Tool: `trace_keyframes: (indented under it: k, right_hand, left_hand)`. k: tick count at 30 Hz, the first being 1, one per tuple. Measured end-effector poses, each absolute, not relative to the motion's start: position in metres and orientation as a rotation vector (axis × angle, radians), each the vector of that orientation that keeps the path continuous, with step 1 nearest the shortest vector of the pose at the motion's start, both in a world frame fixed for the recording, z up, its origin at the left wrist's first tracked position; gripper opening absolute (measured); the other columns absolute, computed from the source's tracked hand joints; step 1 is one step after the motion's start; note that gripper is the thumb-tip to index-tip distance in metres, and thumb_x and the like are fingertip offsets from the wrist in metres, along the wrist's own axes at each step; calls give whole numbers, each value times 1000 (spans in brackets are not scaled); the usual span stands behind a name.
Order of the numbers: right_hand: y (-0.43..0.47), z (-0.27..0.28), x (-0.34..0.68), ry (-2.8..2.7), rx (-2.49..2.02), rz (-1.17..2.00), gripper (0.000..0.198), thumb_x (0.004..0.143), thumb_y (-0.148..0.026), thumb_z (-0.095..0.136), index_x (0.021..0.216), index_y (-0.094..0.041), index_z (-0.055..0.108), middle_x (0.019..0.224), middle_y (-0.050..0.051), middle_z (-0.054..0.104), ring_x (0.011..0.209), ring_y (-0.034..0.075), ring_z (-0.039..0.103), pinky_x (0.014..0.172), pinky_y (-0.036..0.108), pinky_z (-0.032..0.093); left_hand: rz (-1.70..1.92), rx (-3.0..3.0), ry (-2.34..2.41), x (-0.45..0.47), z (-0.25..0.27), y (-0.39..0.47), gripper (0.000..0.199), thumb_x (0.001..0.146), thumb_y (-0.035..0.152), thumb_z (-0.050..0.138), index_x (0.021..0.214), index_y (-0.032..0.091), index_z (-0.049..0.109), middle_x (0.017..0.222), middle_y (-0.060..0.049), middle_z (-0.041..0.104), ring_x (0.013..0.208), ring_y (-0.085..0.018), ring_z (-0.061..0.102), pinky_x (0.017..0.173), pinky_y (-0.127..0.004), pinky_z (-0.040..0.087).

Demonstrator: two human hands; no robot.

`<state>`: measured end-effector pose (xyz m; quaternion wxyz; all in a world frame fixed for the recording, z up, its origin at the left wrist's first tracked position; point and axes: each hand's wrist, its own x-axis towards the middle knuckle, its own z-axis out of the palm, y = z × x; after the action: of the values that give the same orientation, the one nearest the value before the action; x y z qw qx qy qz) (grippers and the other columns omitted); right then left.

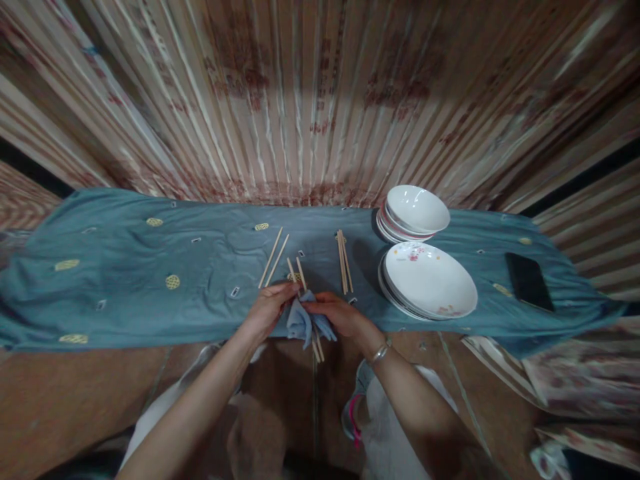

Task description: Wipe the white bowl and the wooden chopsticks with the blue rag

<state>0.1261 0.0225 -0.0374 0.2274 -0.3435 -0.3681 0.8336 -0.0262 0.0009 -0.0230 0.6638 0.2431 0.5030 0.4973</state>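
A pair of chopsticks (319, 352) is held at the table's front edge, its upper ends slightly spread and its lower ends over the floor. My left hand (270, 308) is closed round their upper part. A blue cloth (300, 323) wraps the middle of the chopsticks, and my right hand (340, 312), with a bracelet at the wrist, pinches it there. Two separate chopsticks (274, 257) lie just beyond my left hand. Beyond my right hand rests a small bunch of chopsticks (344, 261), side by side.
A stack of white bowls (417, 210) stands at the back right, behind a stack of floral plates (430, 280). Farther right lies a black phone (529, 281). The narrow table has a teal cloth (130, 287). A striped curtain (320, 100) hangs close behind it.
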Motion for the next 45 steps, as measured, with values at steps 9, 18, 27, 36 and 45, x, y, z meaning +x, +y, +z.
trace_keyframes:
  k: [9,18,27,36,45]
  right_hand:
    - [24,-44,131,-1048,-939,2401,42,54,-45,81,71,-10,67,57,-1,63,45,7,53,49,20,42]
    - [20,-42,121,-1016,-950,2352,42,52,-46,82,69,-12,66,56,-3,64,46,6,53,50,19,42]
    - [10,-47,119,-1108,-939,2430,47,52,-52,80,70,-11,67,58,-2,65,49,8,55,54,21,44]
    - [2,-50,120,-1074,-963,2445,36,60,-45,79,70,-12,68,61,0,66,52,9,56,58,24,46]
    - [7,-52,123,-983,-1037,2296,36,58,-46,79,66,-14,66,56,-2,64,49,9,55,54,23,44]
  left_hand:
    - [1100,471,993,-26,-27,0,18,59,24,80,72,12,75,67,-6,70,61,-13,62,60,-22,48]
    - [1199,418,1070,-27,-29,6,16,56,18,80,68,12,73,65,-4,70,59,-12,61,60,-21,48]
    - [1369,368,1165,-44,-23,17,13,56,14,79,67,11,72,64,-2,69,58,-7,59,62,-16,46]
    - [1385,431,1199,-41,-24,20,26,50,25,84,69,13,72,64,-1,68,54,-6,54,56,-17,43]
    - [1290,509,1203,-21,-36,14,37,45,36,86,71,13,74,64,-3,70,54,-10,55,56,-22,42]
